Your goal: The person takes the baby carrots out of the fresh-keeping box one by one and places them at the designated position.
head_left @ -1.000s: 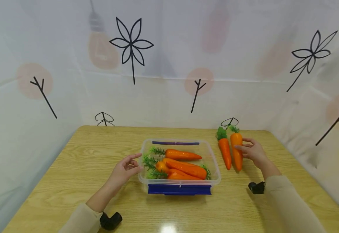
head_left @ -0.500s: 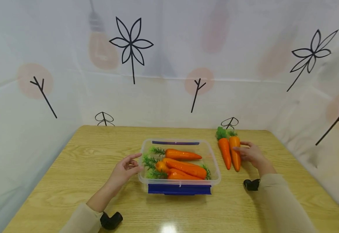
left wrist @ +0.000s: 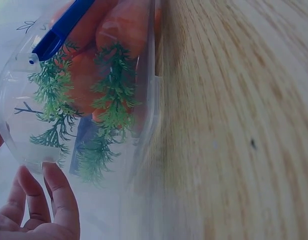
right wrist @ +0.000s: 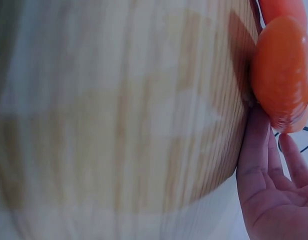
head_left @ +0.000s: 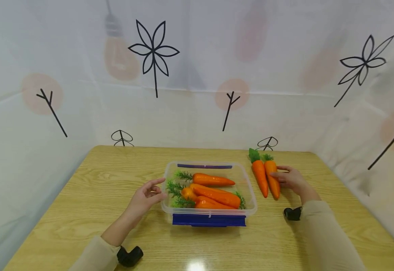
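Observation:
At the right back of the table lie two carrots side by side. My right hand (head_left: 293, 181) holds the right-hand, lighter orange carrot (head_left: 272, 177), thumb over its top and fingers along its right side; in the right wrist view fingertips meet the side of this carrot (right wrist: 281, 70). The left-hand carrot (head_left: 259, 177) has broad green leaves and leans close against it. My left hand (head_left: 145, 195) has its fingertips at the left rim of a clear plastic box (head_left: 209, 212), which holds several carrots (head_left: 213, 180) with feathery green tops.
Blue latches (head_left: 209, 219) are on the box's front and back sides. A pale wooden table (head_left: 92, 199) bears everything, with a white printed cloth (head_left: 190, 120) hanging behind and beside it. Black wrist cameras (head_left: 130, 256) sit at both cuffs.
My right hand has moved left with its carrot, bringing it up against the other one, which has shifted slightly left. The left hand and the box stay where they were.

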A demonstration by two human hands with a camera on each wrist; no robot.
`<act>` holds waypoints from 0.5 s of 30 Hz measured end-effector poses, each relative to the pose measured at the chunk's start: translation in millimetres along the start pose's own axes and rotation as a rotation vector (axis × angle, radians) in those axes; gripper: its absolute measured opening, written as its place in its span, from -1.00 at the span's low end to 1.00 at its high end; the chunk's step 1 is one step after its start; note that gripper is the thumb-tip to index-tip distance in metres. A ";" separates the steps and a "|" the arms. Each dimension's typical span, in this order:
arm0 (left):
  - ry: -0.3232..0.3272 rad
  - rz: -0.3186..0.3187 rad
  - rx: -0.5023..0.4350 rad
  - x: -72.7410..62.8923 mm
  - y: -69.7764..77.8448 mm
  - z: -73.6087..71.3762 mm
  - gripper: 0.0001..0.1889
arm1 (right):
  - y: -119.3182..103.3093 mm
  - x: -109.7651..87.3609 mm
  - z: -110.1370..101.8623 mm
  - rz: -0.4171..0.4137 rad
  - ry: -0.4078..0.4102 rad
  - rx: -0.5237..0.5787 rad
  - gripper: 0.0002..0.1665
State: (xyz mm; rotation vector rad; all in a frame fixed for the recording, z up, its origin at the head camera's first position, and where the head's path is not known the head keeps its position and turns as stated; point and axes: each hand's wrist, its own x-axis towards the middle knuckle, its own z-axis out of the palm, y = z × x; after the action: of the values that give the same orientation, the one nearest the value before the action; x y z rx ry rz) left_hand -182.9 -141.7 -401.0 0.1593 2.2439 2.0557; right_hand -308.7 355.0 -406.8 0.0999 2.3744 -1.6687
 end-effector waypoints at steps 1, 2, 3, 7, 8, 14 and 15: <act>-0.001 0.002 0.000 -0.1 0.2 0.0 -0.47 | -0.2 -0.4 0.1 0.000 -0.003 0.002 -0.03; -0.001 0.002 0.000 -0.2 0.4 0.0 -0.47 | -0.3 -0.5 0.2 -0.001 -0.006 0.005 -0.04; -0.001 0.003 0.000 -0.3 0.6 0.0 -0.47 | -0.5 -1.0 0.3 -0.007 -0.015 0.000 -0.04; -0.001 0.004 0.002 -0.6 1.3 -0.1 -0.47 | -0.6 -2.2 0.6 -0.023 -0.036 -0.014 -0.05; 0.000 0.004 0.003 -0.6 1.4 -0.1 -0.47 | -0.7 -2.6 0.7 -0.027 -0.040 -0.013 -0.05; -0.002 0.001 0.000 -1.1 1.9 -0.7 -0.46 | -3.0 -4.8 -0.7 -0.042 -0.043 -0.012 -0.07; -0.003 0.001 -0.001 -1.3 2.0 -0.8 -0.46 | -3.5 -5.3 -1.3 -0.045 -0.045 -0.009 -0.08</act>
State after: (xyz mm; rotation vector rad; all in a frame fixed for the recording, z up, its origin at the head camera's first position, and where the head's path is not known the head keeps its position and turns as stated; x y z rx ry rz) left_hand -181.8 -142.5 -398.9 0.1632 2.2414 2.0556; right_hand -304.4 355.4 -401.9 0.0071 2.3680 -1.6616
